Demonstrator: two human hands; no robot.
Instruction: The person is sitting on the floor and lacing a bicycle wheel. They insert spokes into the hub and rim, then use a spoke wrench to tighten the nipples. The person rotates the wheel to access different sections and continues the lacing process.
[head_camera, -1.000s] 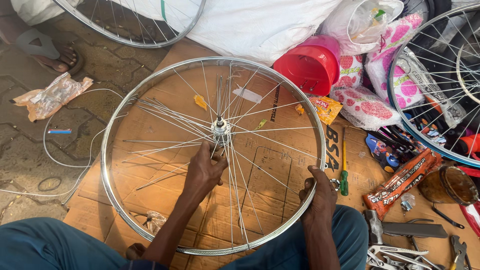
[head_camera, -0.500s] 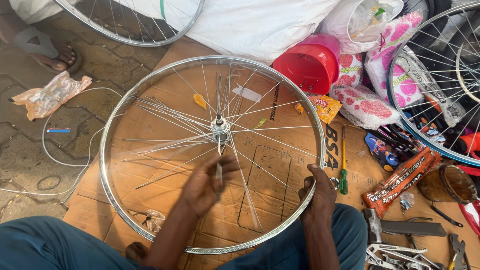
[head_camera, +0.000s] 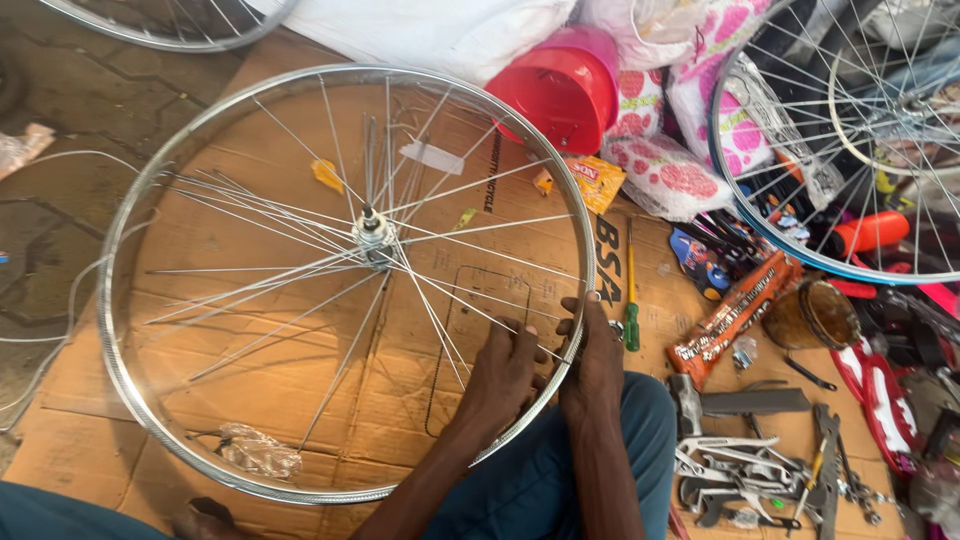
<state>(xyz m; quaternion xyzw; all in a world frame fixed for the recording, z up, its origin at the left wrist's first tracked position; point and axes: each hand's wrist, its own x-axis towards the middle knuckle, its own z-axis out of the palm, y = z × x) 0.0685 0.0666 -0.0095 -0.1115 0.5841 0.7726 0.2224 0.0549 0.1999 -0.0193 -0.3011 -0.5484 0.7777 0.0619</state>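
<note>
The left hand (head_camera: 505, 375) lies inside the bicycle wheel (head_camera: 345, 275), fingers curled narrow around a thin spoke (head_camera: 440, 330) close to the rim. Just beside it, the right hand (head_camera: 592, 350) grips the rim (head_camera: 585, 250) itself, fingers wrapped over the metal edge. The wheel lies flat, stretching up and away to the left of both hands, its hub (head_camera: 375, 238) well beyond the left hand's fingertips, several spokes hanging loose and unevenly fanned.

Just right of the right hand lies one green-handled screwdriver (head_camera: 630, 315). Farther right sits one long package (head_camera: 735, 315) in a shiny orange-brown wrapper, lying at a slant, with a round brown tin (head_camera: 815, 312) beside it. Beyond the rim, above the hands, is one small square orange packet (head_camera: 597, 182); a white label strip (head_camera: 432, 157) lies under the spokes. One red bucket (head_camera: 560, 90) is tipped on its side, next to white bags with pink flower print (head_camera: 665, 175). Below and right of the hands, a heap of spanners (head_camera: 745, 470) lies spread out.

Two more wheels show: one with a blue rim (head_camera: 790, 250) at far right, one cut off at the upper left (head_camera: 170, 25). Everything rests on flattened brown cardboard (head_camera: 200, 380) over a paved ground (head_camera: 50, 230).
</note>
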